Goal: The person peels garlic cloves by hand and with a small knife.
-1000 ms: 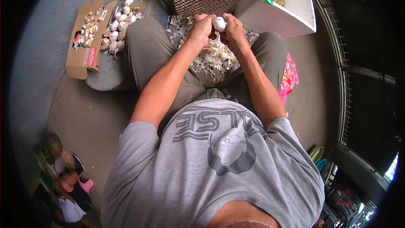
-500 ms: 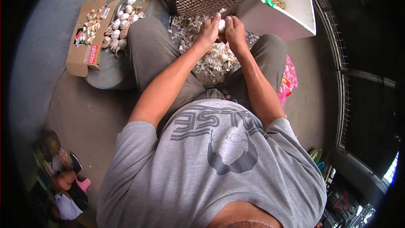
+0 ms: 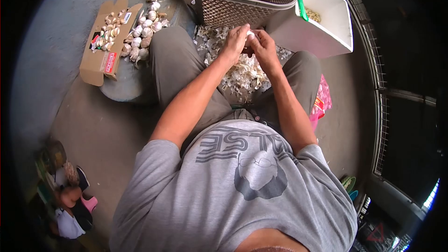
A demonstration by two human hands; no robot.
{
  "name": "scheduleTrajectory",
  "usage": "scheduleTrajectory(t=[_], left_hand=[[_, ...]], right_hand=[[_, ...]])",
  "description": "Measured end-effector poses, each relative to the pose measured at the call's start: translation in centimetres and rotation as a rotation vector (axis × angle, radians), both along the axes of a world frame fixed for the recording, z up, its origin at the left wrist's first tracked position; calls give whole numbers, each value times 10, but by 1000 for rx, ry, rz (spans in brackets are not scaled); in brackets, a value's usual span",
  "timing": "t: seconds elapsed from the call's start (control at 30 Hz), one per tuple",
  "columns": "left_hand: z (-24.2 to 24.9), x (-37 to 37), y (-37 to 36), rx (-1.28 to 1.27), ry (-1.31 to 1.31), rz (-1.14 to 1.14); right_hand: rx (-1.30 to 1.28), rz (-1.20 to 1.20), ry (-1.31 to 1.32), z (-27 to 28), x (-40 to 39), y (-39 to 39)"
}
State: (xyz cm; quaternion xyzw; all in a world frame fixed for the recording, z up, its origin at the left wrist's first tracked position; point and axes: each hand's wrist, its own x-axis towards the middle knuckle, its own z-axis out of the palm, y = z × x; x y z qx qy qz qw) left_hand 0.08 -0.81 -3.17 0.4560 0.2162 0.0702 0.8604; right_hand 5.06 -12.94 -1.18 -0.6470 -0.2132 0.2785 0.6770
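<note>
Left hand (image 3: pixel 236 45): curled around garlic (image 3: pixel 250 34), mostly hidden
Right hand (image 3: pixel 264 49): bent fingers gripping it too
Peelings (image 3: pixel 245 72): heaped below both hands
Bulbs (image 3: pixel 147 32): beside carton (image 3: pixel 95 67) holding cloves (image 3: pixel 110 33)

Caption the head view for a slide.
Left hand and right hand hold garlic above scattered peelings, near a basket.

A grey short-sleeved T-shirt (image 3: pixel 186 196) is being worn, dark striped lettering (image 3: pixel 228 147) and a glasses-and-beard print (image 3: pixel 260 177) being displayed across its front; beyond the T-shirt's hem, brownish-grey trousers (image 3: pixel 175 67) are being shown!
</note>
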Motion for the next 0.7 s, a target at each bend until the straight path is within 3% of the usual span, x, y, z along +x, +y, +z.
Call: scheduleTrajectory(t=[0.23, 0.33, 0.43, 0.53, 0.7], left_hand=[[16, 3, -8, 130, -149, -71], [16, -2, -14, 531, -70, -105], [5, 2, -11, 876, -173, 99], [15, -2, -5, 746, -86, -84], [9, 3, -11, 424, -247, 80]], right_hand=[[170, -94, 448, -10, 22, -9], [188, -175, 535, -4, 17, -7], [183, -66, 413, -8, 21, -12], [118, -64, 292, -4, 21, -12], [102, -106, 382, 10, 16, -8]])
